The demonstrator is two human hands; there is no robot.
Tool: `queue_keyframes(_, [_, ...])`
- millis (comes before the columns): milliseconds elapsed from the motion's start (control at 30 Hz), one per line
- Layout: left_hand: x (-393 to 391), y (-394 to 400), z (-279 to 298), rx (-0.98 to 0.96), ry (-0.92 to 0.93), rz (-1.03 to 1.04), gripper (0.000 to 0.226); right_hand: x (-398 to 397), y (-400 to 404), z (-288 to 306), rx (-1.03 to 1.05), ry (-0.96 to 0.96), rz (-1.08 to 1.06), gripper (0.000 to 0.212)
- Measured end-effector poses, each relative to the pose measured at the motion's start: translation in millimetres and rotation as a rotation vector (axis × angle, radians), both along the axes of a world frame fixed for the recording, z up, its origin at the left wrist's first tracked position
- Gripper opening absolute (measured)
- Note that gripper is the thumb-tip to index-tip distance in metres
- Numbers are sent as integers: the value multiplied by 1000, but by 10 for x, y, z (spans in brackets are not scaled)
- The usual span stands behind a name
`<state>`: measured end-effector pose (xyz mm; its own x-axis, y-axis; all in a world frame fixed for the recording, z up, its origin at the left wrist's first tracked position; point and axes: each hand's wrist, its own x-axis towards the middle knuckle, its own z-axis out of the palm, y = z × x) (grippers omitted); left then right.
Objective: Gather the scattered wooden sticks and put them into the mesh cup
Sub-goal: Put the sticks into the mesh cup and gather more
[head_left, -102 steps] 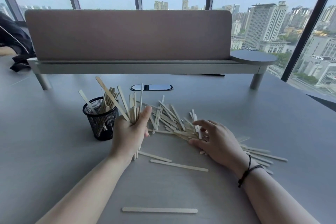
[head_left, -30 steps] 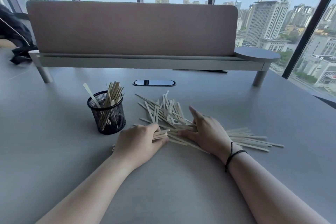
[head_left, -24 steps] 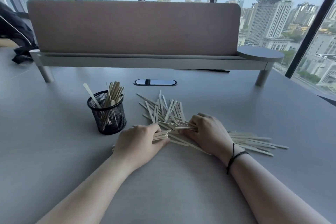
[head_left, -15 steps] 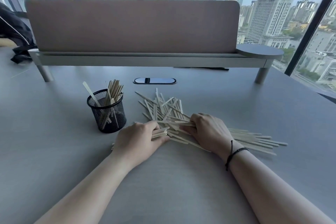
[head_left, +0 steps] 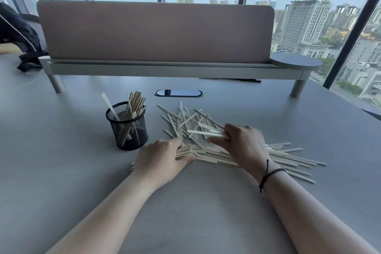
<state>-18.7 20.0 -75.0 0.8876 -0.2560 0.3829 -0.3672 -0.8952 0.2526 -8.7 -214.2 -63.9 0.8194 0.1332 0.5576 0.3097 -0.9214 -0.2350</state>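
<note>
The left hand (head_left: 162, 158) is lying knuckles-up on the grey table (head_left: 61, 171), its fingers curling round a small bundle of wooden sticks (head_left: 184, 151) whose ends are poking out on both sides of the fist. The right hand (head_left: 241, 146) is sitting just to the right of it, on top of the loose pile of sticks (head_left: 288, 159), with its fingers and thumb pinching a few sticks (head_left: 204, 132) that are pointing left, slightly above the pile. The pile is spreading from in front of both hands out to the right, past the wrist that is wearing a black cord bracelet (head_left: 268, 173). The black mesh cup (head_left: 127, 128) is standing upright on the table, just beyond and to the left of the left hand, with several sticks leaning inside it. Behind it all a desk divider (head_left: 154, 31) is standing before the windows.
</note>
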Motion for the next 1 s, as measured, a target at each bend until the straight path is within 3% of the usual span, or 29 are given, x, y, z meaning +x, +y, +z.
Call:
queue_keyframes(200, [-48, 1, 32, -41, -26, 10, 44, -48, 176, 244, 240, -116, -17, 62])
queue_keyframes(333, [-25, 46, 37, -148, -97, -45, 47, -195, 364, 750, 668, -83, 145, 60])
queue_keyframes(433, [-57, 72, 125, -453, -123, -147, 54, -296, 521, 992, 1146, 98, 396, 62])
queue_keyframes(533, [-105, 41, 252, -892, -17, -182, 61, -321, 718, 896, 1375, 290, 519, 59])
queue_keyframes(667, [-91, 7, 259, -1279, 186, -111, 61, -326, 886, 517, 1388, 336, 487, 53])
queue_keyframes(833, [-113, -30, 254, -1306, 238, -136, 60, -383, 1046, 271, 1215, 293, 410, 60])
queue_keyframes(1000, [-120, -36, 259, -1331, 234, -121, 56, -412, 1079, 223, 1169, 227, 343, 58])
